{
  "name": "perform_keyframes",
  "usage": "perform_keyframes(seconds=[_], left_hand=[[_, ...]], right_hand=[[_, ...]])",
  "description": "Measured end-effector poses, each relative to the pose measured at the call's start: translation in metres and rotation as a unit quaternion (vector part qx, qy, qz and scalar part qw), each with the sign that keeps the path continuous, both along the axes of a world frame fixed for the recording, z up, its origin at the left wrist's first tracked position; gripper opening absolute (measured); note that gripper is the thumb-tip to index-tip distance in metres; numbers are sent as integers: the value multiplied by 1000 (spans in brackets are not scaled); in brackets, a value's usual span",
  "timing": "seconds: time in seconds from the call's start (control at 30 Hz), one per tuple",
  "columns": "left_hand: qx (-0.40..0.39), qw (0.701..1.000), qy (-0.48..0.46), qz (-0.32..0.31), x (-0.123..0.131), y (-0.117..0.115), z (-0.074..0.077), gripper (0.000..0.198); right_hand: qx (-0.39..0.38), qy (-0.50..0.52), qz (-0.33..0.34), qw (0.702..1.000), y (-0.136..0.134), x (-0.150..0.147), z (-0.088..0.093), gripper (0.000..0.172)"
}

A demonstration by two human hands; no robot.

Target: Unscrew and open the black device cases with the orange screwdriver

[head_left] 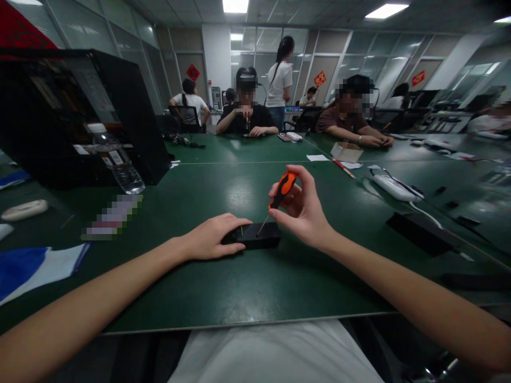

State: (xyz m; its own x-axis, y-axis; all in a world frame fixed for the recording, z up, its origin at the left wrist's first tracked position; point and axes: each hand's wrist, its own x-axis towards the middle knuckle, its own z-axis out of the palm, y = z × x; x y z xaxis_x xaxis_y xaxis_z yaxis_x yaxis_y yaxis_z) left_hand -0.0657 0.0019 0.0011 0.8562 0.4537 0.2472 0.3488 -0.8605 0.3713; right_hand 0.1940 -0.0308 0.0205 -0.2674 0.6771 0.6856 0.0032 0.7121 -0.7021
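A small black rectangular block (260, 234) lies on the green table (239, 287) in front of me. My left hand (213, 236) rests on its left end, fingers curled over it and holding it down. My right hand (304, 208) grips an orange-and-black screwdriver (281, 190) by the handle. The thin shaft slants down-left and its tip touches the top of the block. A small upright pin or screw stands on the block near my left fingertips.
A large black computer case (75, 114) and a water bottle (115, 159) stand at the left. White and blue cloth (35, 266) lies near left. A white power strip (393, 187) and a flat black part (419, 231) lie right. Other people sit at the far side.
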Motion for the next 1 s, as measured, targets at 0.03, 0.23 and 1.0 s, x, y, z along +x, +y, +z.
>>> perform_keyframes(seconds=[0.03, 0.23, 1.0], left_hand=[[-1, 1000, 1, 0, 0, 0, 0, 53], [1, 1000, 4, -3, 0, 0, 1, 54], [-2, 997, -75, -28, 5, -12, 3, 48]], right_hand=[[-6, -1, 9, 1000, -1, 0, 1, 72], [19, -18, 17, 1000, -3, -1, -1, 77], [-49, -13, 3, 999, 5, 4, -10, 45]])
